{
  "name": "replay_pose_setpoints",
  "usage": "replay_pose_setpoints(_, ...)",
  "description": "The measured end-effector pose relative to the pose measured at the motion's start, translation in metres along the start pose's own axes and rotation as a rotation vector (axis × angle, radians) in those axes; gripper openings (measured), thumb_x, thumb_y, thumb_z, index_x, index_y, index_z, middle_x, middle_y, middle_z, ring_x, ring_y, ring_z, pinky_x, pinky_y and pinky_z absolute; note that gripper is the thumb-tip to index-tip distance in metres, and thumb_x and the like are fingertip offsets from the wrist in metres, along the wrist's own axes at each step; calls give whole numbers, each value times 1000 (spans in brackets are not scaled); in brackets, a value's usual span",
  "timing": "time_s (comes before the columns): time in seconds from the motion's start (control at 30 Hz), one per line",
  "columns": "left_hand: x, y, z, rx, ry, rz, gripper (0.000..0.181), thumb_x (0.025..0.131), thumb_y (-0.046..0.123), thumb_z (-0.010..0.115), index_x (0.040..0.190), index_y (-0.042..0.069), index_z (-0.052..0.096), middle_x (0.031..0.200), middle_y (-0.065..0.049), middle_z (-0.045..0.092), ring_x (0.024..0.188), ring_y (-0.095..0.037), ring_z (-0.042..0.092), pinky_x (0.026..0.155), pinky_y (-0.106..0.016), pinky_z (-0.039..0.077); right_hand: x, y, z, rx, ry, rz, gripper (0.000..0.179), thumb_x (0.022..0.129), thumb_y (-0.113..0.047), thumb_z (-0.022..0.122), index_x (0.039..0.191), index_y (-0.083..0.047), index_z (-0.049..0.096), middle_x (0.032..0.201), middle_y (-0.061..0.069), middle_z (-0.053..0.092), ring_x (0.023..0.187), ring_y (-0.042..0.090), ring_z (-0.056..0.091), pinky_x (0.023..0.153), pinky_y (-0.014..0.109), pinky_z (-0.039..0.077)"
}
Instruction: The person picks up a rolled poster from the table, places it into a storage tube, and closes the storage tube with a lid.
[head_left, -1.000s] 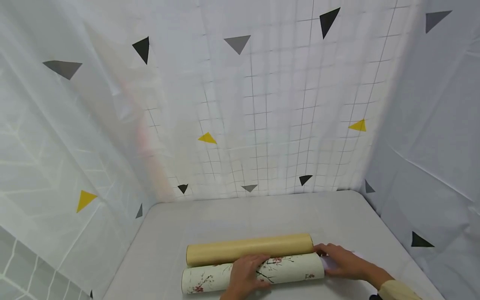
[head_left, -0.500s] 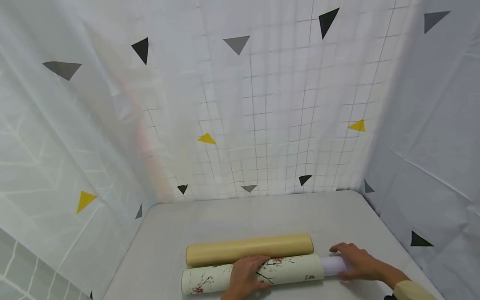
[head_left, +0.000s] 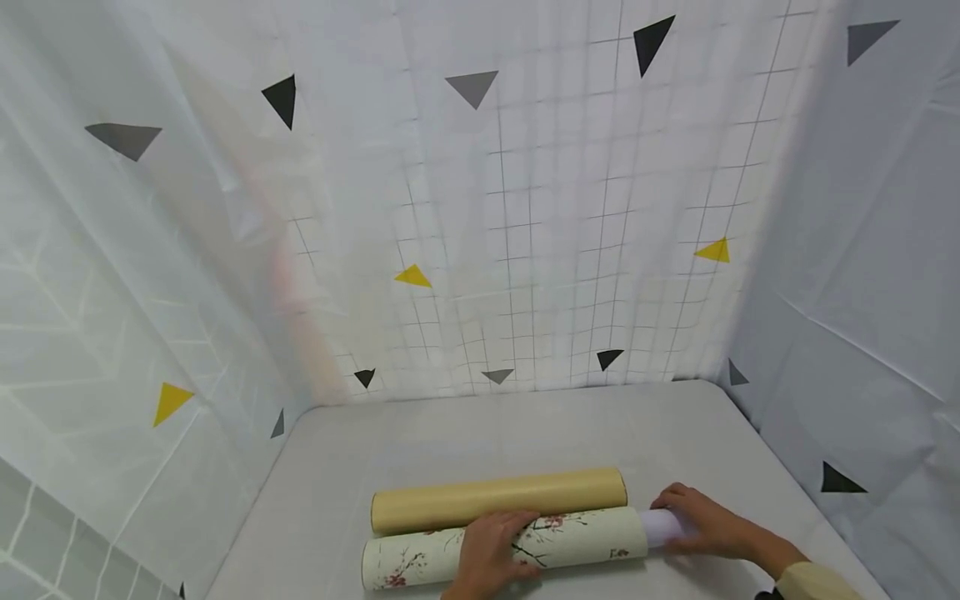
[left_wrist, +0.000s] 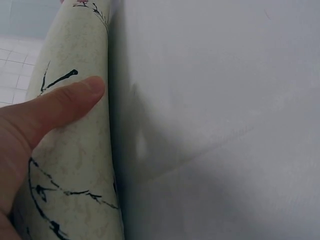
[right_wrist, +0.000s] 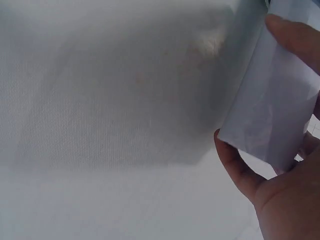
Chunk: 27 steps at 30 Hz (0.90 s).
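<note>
A pale green paper roll printed with blossom branches lies across the front of the table. My left hand holds it near its middle; in the left wrist view the thumb presses along its side. A smooth white rolled sheet sticks out of the floral roll's right end. My right hand grips this white roll around its outer end, and the right wrist view shows the fingers and thumb on different sides of it. How far the white roll reaches inside is hidden.
A plain tan roll lies just behind the floral one, roughly parallel and very close to it. White table surface extends behind the rolls, up to a white sheet backdrop with triangle marks. Similar sheets hang at both sides.
My right hand has moved right from the floral roll's end, exposing the white roll, then slightly back left onto it. My left hand and both larger rolls have stayed in place.
</note>
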<state>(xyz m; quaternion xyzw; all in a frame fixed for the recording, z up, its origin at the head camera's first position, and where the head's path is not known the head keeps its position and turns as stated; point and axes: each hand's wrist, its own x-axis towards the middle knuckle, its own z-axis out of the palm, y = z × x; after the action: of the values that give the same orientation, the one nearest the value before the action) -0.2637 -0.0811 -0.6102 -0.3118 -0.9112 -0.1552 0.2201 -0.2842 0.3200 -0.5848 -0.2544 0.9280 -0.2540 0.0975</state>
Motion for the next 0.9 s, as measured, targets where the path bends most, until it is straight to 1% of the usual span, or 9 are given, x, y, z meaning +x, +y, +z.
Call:
replay_pose_setpoints(0.13, 1, 0, -1, -4, 11, 7, 79, 54, 55, 96, 124, 27, 72, 116, 15, 77, 97, -4, 73, 82, -22, 58, 3, -1, 6, -6, 23, -35, 44, 85, -43, 82, 119, -20, 68, 118, -2, 61, 103, 6, 55, 84, 25, 50)
replay_pose_setpoints(0.27, 1, -1, -1, -25, -9, 1, 78, 56, 55, 96, 125, 27, 72, 116, 15, 77, 98, -5, 73, 83, -22, 58, 5, -5, 10, -11, 48, -51, 45, 87, -45, 80, 120, -19, 66, 117, -5, 62, 104, 1, 54, 84, 25, 50)
replay_pose_setpoints(0.4, 0, -2, -1, -34, -20, 6, 78, 58, 55, 95, 126, 26, 72, 117, 14, 77, 99, -6, 73, 82, -22, 58, 7, -8, 11, 6, 74, -78, 47, 89, -44, 78, 123, -15, 64, 118, -2, 63, 107, -3, 54, 85, 25, 50)
replay_pose_setpoints(0.5, 0, -2, -1, -24, -4, 14, 78, 57, 55, 95, 125, 26, 72, 116, 14, 77, 99, -6, 73, 81, -21, 58, 7, -11, 12, 41, 80, -84, 51, 89, -41, 78, 126, -10, 61, 121, 0, 64, 109, -6, 54, 86, 22, 50)
replay_pose_setpoints(0.57, 0, -1, -1, -19, 6, 13, 78, 56, 55, 95, 125, 26, 72, 116, 14, 77, 98, -5, 73, 81, -21, 58, 7, -13, 11, 69, 81, -93, 52, 89, -39, 79, 126, -8, 60, 120, 1, 64, 109, -6, 54, 85, 20, 50)
replay_pose_setpoints(0.63, 0, -1, -2, -17, 11, 12, 78, 56, 56, 95, 124, 26, 72, 115, 14, 77, 97, -5, 73, 81, -21, 58, 8, -15, 11, 104, 68, -84, 50, 89, -37, 79, 124, -7, 59, 119, 1, 64, 106, -8, 53, 84, 19, 49)
replay_pose_setpoints(0.73, 0, -1, -2, -24, 7, 10, 78, 56, 55, 95, 124, 26, 72, 116, 14, 77, 98, -6, 73, 81, -22, 58, 8, -17, 9, 143, 34, -61, 49, 89, -36, 79, 123, -7, 58, 117, 2, 64, 101, -8, 52, 80, 19, 48)
replay_pose_setpoints(0.8, 0, -1, -3, -25, 1, 8, 78, 57, 55, 95, 125, 26, 72, 116, 14, 77, 99, -6, 73, 81, -22, 58, 9, -18, 8, 179, -4, -17, 49, 90, -35, 79, 124, -8, 57, 119, 4, 63, 99, -8, 50, 78, 19, 47)
replay_pose_setpoints(0.9, 0, -1, -4, -34, -11, -4, 77, 57, 55, 95, 125, 27, 72, 117, 14, 77, 99, -6, 73, 81, -22, 58, 9, -19, 9, 235, -57, 26, 50, 91, -32, 77, 128, -6, 56, 126, 10, 62, 100, -7, 49, 76, 20, 48)
